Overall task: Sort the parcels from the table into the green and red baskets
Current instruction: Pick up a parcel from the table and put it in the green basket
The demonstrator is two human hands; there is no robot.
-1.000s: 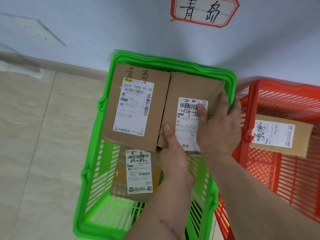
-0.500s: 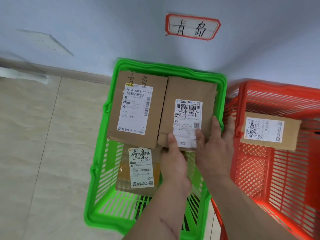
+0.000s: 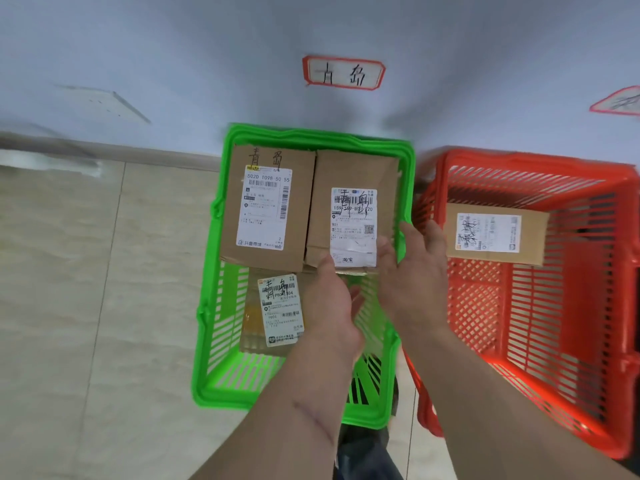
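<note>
Tiled floor by pale wall | brown parcel (image 3: pixel 349 216) lies in green basket (image 3: pixel 214 306) beside another box | left hand (image 3: pixel 332 310), right hand (image 3: pixel 415 282) both slack-fingered, gripping nothing | risk: parcel, perched atop others, may tip.

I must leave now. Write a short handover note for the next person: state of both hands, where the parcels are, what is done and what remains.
Left hand: open, thumb touching the near edge of the right box.
Right hand: open, fingers straight, holds nothing.
Green basket: left box and right box side by side, small clear parcel lower down.
Red basket: one box.
Done: four parcels are in baskets.
Left: the table is not in view; check it for remaining parcels.
</note>
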